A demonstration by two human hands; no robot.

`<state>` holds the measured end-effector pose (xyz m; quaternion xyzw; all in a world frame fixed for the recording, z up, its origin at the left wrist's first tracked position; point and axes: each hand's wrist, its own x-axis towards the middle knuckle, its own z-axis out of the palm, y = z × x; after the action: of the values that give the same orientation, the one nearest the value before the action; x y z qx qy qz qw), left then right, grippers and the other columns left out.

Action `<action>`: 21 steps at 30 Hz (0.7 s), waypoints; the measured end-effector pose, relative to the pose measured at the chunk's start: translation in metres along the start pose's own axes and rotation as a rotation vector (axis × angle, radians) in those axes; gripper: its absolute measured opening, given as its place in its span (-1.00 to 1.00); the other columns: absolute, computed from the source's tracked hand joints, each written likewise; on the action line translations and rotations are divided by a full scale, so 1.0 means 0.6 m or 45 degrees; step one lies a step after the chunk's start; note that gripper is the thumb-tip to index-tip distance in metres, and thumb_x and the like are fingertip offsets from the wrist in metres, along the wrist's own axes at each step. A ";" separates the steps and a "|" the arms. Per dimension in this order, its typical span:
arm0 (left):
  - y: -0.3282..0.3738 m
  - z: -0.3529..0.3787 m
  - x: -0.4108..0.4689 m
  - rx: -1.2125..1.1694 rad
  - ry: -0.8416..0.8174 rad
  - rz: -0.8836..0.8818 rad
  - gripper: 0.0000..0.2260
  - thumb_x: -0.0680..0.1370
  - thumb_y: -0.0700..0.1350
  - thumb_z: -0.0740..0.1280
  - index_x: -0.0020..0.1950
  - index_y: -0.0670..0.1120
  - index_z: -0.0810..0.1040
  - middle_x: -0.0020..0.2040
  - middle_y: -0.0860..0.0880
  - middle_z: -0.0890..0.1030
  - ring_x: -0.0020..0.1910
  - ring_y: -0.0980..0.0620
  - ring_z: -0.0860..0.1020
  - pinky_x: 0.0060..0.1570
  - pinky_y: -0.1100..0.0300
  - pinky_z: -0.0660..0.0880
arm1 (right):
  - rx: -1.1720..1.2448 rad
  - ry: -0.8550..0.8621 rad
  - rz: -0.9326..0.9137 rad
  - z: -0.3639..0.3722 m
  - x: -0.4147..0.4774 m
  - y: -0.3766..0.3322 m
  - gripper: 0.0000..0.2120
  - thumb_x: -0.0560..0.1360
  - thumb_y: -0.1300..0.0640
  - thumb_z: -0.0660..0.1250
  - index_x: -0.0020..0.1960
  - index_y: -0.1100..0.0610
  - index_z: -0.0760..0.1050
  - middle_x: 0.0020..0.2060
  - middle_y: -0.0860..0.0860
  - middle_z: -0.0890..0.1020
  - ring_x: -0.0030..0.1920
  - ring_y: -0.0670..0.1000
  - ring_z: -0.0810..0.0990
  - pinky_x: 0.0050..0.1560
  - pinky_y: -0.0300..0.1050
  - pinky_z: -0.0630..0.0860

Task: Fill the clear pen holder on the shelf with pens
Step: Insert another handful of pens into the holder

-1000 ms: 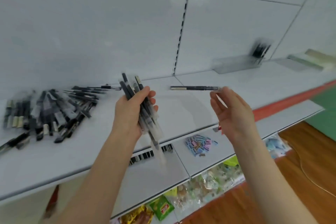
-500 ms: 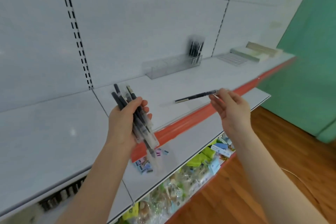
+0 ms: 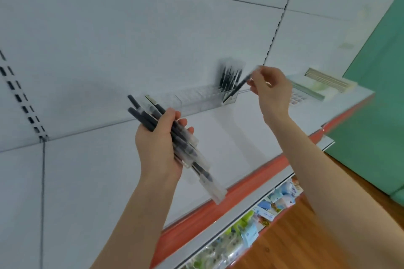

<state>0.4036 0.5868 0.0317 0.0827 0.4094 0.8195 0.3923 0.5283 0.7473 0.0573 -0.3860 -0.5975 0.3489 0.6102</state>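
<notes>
A long clear pen holder [image 3: 197, 99] stands against the back wall of the white shelf [image 3: 229, 135]. Several dark pens [image 3: 229, 76] stand upright in its right end. My right hand [image 3: 272, 88] pinches a single dark pen [image 3: 237, 87] by its top; the pen slants down with its lower tip inside the holder's right front compartment. My left hand [image 3: 160, 146] is in front of the shelf, closed around a bundle of pens [image 3: 181, 144] with clear caps pointing down and to the right.
Flat packs of stationery [image 3: 323, 83] lie on the shelf to the right of the holder. An orange strip [image 3: 247, 190] runs along the shelf's front edge. Lower shelves hold small colourful packets [image 3: 269, 209]. A green wall [image 3: 376, 94] rises on the right.
My view has swung right and closer to the holder. My right hand has lifted the single pen from level over the shelf edge and tipped it into the holder's right end.
</notes>
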 end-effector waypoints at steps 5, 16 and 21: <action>-0.029 0.032 0.025 0.047 0.089 0.046 -0.91 0.52 -0.21 0.31 -0.20 -0.13 0.52 -0.48 0.07 0.58 -0.46 0.19 0.57 -0.44 0.31 0.53 | -0.148 -0.082 -0.153 0.025 0.106 0.048 -0.97 0.50 0.15 0.27 -0.08 0.05 0.48 -0.26 -0.10 0.60 -0.13 0.03 0.64 -0.02 0.00 0.59; -0.114 0.154 0.073 -0.050 0.370 0.311 -0.95 0.54 -0.20 0.29 -0.10 -0.17 0.51 -0.28 -0.02 0.56 -0.41 0.17 0.56 -0.43 0.32 0.52 | -0.137 -0.582 -0.410 0.078 0.262 0.122 -0.81 0.50 0.23 0.25 0.11 0.17 0.49 -0.18 0.00 0.58 -0.07 0.05 0.61 0.02 -0.25 0.51; -0.151 0.196 0.077 -0.095 0.481 0.395 -0.92 0.53 -0.20 0.30 -0.03 -0.20 0.51 -0.27 -0.03 0.56 -0.38 0.15 0.56 -0.43 0.32 0.52 | -0.134 -0.786 -0.508 0.080 0.307 0.122 -0.84 0.49 0.26 0.27 0.06 0.22 0.51 -0.23 0.08 0.58 -0.14 0.15 0.62 0.02 -0.02 0.56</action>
<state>0.4782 0.7233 0.0331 -0.0246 0.4275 0.8853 0.1810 0.4908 0.9469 0.0766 -0.1696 -0.8340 0.2918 0.4365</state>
